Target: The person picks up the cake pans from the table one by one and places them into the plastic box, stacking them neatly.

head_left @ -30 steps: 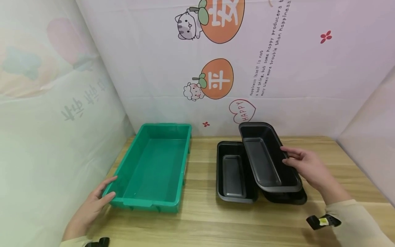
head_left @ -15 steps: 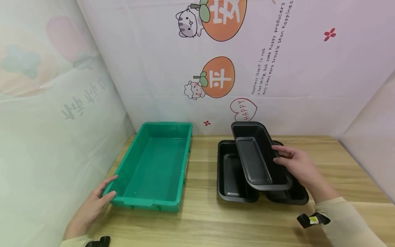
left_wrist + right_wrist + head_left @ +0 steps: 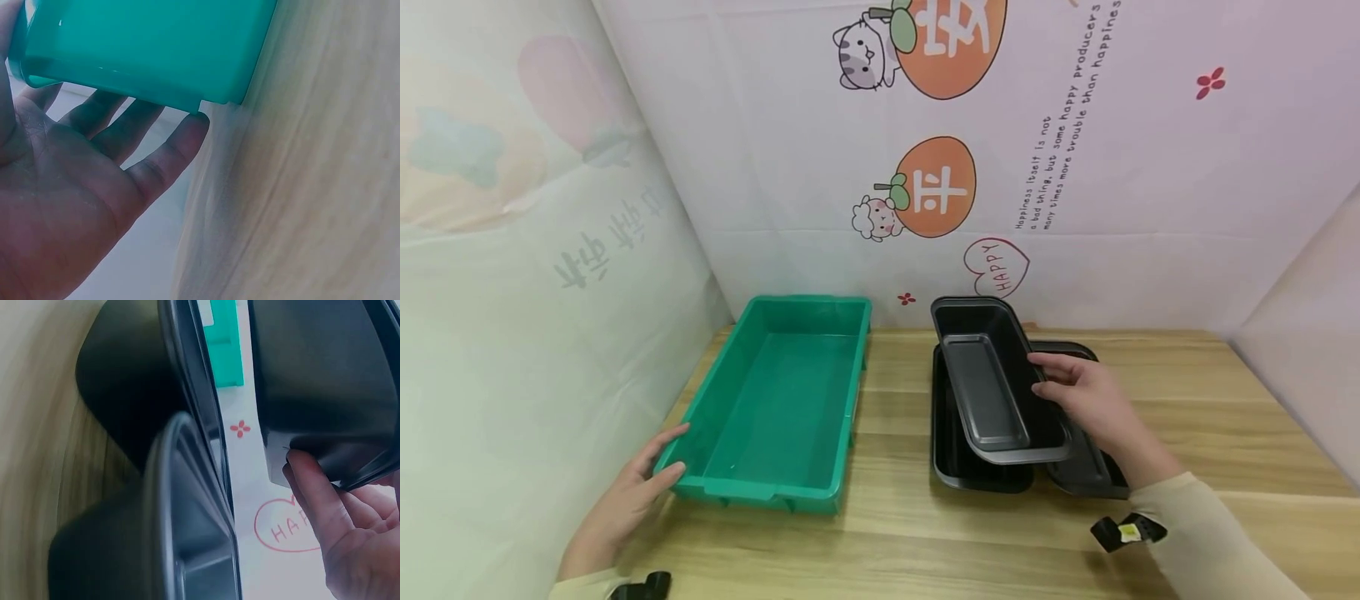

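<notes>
My right hand [image 3: 1097, 408] grips a black loaf pan [image 3: 981, 387] by its right side rim, thumb inside and fingers beneath. The pan is raised and tilted over another black loaf pan [image 3: 946, 433] on the table, covering much of it. A third loaf pan [image 3: 1082, 467] sits to the right, partly behind my hand and the raised pan. In the right wrist view, fingers [image 3: 312, 494] press the outer wall of the held pan [image 3: 325, 375]. My left hand [image 3: 625, 496] holds the near left corner of a green plastic tray [image 3: 775, 400], thumb over its rim and fingers along the outside.
The wooden table [image 3: 880, 533] meets a printed white cloth [image 3: 790, 183] at the back. Cloth walls also rise at the left [image 3: 482, 358] and right [image 3: 1307, 292]. A strip of bare wood separates the tray from the pans.
My right hand has carried the held loaf pan leftward, from above the right pan to above the left one, uncovering more of the right pan. The left hand stays on the tray.
</notes>
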`<move>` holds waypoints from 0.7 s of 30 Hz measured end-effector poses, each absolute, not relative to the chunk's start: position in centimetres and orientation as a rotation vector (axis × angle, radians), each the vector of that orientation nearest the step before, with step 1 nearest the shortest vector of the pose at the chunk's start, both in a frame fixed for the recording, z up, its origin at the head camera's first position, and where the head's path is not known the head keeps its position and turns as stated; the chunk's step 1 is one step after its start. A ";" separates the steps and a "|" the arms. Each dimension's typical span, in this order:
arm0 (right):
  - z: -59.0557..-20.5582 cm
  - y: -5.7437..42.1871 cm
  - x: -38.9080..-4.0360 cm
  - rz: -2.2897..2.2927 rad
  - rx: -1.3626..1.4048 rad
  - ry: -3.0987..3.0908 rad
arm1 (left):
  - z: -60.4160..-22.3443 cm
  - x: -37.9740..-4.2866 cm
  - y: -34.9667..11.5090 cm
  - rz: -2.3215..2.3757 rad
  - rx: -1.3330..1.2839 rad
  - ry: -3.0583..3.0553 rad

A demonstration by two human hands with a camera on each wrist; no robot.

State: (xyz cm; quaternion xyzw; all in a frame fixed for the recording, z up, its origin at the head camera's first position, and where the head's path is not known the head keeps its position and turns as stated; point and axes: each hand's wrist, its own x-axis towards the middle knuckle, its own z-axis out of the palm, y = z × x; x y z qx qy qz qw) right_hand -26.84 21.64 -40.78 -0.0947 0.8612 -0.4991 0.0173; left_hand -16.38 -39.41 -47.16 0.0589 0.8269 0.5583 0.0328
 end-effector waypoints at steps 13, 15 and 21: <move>-40.1 19.1 -26.6 -1.598 -0.315 2.634 | -47.0 -16.5 -39.5 1.707 0.194 2.541; -40.2 18.5 -26.6 -1.620 -0.307 2.614 | -47.0 -16.4 -39.4 1.708 0.187 2.532; -40.5 17.0 -26.8 -1.642 -0.299 2.598 | -47.1 -16.4 -39.5 1.686 0.188 2.546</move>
